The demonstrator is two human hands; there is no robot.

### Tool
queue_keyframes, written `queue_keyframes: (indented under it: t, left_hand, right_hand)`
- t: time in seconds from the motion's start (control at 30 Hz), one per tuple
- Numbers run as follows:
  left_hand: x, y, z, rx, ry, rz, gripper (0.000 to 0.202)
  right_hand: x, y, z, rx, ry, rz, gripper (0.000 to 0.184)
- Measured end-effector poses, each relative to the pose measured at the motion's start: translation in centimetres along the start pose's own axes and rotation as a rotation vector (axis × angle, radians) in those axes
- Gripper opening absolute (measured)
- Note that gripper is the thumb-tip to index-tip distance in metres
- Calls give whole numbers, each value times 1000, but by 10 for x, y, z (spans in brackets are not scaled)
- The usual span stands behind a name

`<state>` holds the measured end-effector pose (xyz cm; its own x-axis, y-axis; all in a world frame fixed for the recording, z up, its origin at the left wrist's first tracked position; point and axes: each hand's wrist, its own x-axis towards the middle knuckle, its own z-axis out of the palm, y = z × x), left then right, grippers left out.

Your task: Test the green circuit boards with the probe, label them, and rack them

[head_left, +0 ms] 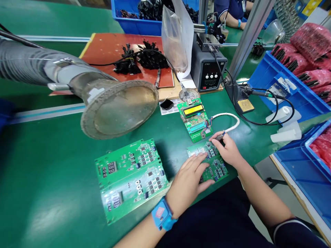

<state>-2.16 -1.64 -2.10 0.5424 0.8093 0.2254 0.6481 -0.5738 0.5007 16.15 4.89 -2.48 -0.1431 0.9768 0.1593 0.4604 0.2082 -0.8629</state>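
Note:
A green circuit board panel (219, 168) lies on the table in front of me, partly hidden by my hands. My left hand (190, 175), with a blue strap (163, 213) on its wrist, rests flat over the panel's left part, fingers spread. Between the thumb and fingers of my right hand (229, 150) is a dark cable connector (220, 136), held at the panel's upper right edge; its tip is hard to make out. From it a white sleeved cable (236, 120) curves to a green board with a lit yellow display (193, 109). To the left lie stacked green panels (129, 181).
A fume extraction hood (119, 110) hangs over the left side. Behind stand a soldering station (209, 74), an iron holder (236, 94), a plastic bag (176, 44) and black cable bundles (152, 57). Blue bins (263, 74) flank the right edge. A co-worker's arm (232, 21) shows at the back.

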Motion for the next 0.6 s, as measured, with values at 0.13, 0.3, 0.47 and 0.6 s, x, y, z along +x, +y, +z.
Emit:
queue_keyframes:
  t: [0.13,0.3,0.47,0.6]
  left_hand:
    - [-2,0,0,-6,1,9,29]
    - [-3,1,-1,-3,-24,14,20]
    - [-3,4,-2,-39,-30,17,13]
    - [-4,6,-1,-52,-13,39,17]
  right_hand:
    - [0,1,0,28,-5,17,8]
    - [0,2,1,39,4,21,8]
    - [0,2,1,45,8,29,8]
    - [0,1,1,39,9,29,8]
